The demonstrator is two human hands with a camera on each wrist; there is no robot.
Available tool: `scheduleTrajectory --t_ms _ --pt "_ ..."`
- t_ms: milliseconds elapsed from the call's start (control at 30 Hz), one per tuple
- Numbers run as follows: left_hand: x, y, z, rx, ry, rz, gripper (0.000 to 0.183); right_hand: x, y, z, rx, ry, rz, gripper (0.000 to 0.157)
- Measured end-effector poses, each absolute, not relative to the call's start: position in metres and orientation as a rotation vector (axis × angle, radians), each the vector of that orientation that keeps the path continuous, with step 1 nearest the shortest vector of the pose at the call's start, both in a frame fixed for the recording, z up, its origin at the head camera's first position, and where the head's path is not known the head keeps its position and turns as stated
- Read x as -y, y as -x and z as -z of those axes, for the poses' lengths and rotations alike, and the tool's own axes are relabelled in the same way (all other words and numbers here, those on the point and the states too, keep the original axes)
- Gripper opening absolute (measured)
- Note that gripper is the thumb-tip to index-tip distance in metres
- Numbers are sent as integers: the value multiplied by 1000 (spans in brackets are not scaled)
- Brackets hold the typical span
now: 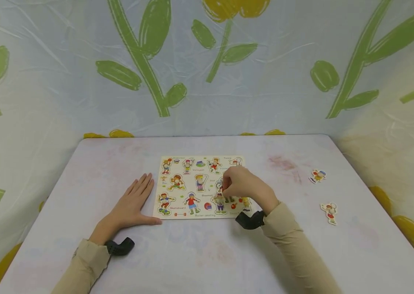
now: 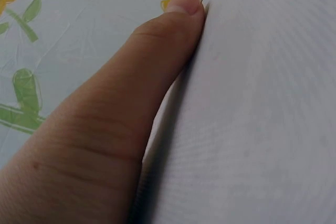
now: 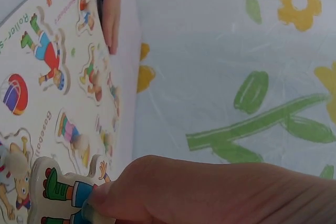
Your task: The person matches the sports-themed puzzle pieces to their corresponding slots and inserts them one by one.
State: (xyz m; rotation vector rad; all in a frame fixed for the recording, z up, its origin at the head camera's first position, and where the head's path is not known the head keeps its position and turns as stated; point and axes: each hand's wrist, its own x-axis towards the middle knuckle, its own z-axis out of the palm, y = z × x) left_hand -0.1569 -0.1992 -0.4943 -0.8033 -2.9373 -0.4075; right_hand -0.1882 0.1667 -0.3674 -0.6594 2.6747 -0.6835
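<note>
A cream puzzle board (image 1: 190, 182) printed with children playing sports lies on the table, several figure pieces set in it. My right hand (image 1: 246, 182) is above the board's right part. In the right wrist view, its thumb and fingers pinch a figure piece (image 3: 76, 195) with green roller skates and blue shorts; the upper part of that figure is hidden by the fingers. My left hand (image 1: 132, 203) lies flat on the table at the board's left side, fingers straight. Its thumb (image 2: 157, 45) touches the board's near left corner.
Two loose figure pieces lie to the right of the board: one with a blue cap (image 1: 317, 176) farther back, one with a racket (image 1: 329, 213) nearer. A white table (image 1: 199, 253) carries everything. Behind it hangs a flower-patterned cloth (image 1: 265, 94).
</note>
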Motion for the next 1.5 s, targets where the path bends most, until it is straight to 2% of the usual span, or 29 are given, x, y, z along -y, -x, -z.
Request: scheduleTrajectory --t_ms 400,900,1500 --pt "199 158 493 2983 793 416 136 -125 191 369 -2617 706 714 14" --pt "199 159 493 2976 794 425 136 -87 189 395 -2543 744 744 18" --pt "199 158 492 2928 817 422 135 -76 188 411 -2556 700 758 21"
